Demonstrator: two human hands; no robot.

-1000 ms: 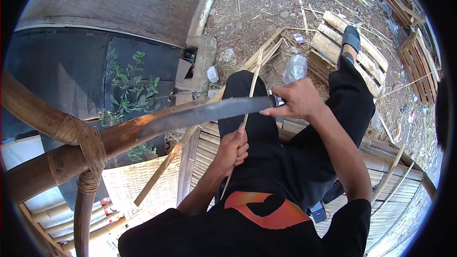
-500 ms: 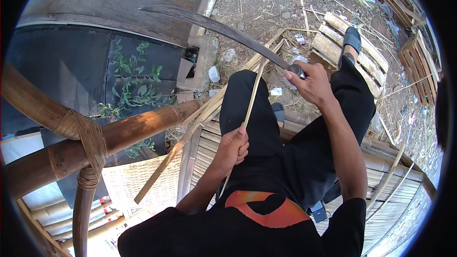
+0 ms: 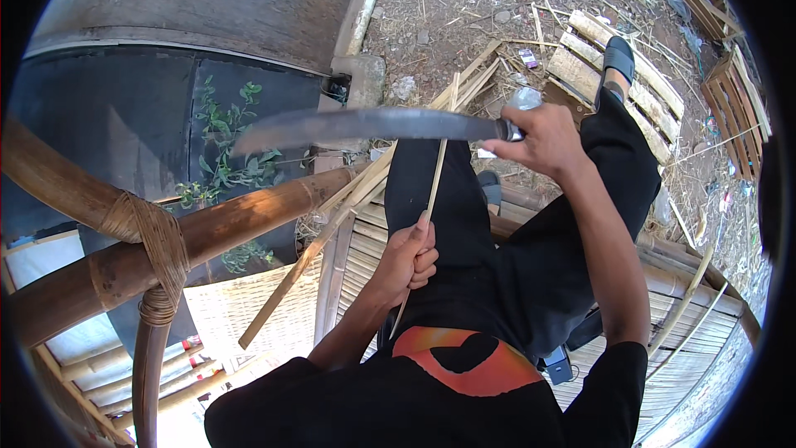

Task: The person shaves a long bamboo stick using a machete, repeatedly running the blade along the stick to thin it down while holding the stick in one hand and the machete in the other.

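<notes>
A thin bamboo strip (image 3: pixel 437 178) slants up from my lap past my left thigh. Wrapped round its lower part is my left hand (image 3: pixel 408 261), fingers curled and thumb lying along the strip. My right hand (image 3: pixel 541 143) grips the handle of a long curved machete (image 3: pixel 390 125). The blade points left and lies across the strip near its upper end; whether the two touch I cannot tell. Its tip is smeared by motion. Most of the handle is hidden in my right hand.
Several split bamboo pieces (image 3: pixel 282 299) lean beside my left leg. A thick bamboo rail (image 3: pixel 240 228) with a lashed joint runs along the left. I sit on a slatted bamboo bench (image 3: pixel 365 265). Wooden slats (image 3: pixel 580 66) lie under my right foot, and crates (image 3: pixel 732 120) stand at the far right.
The machete blade has swung down, from slanting up and away to nearly level across the strip. My right hand has tilted with it and barely shifted. My left hand stays in place.
</notes>
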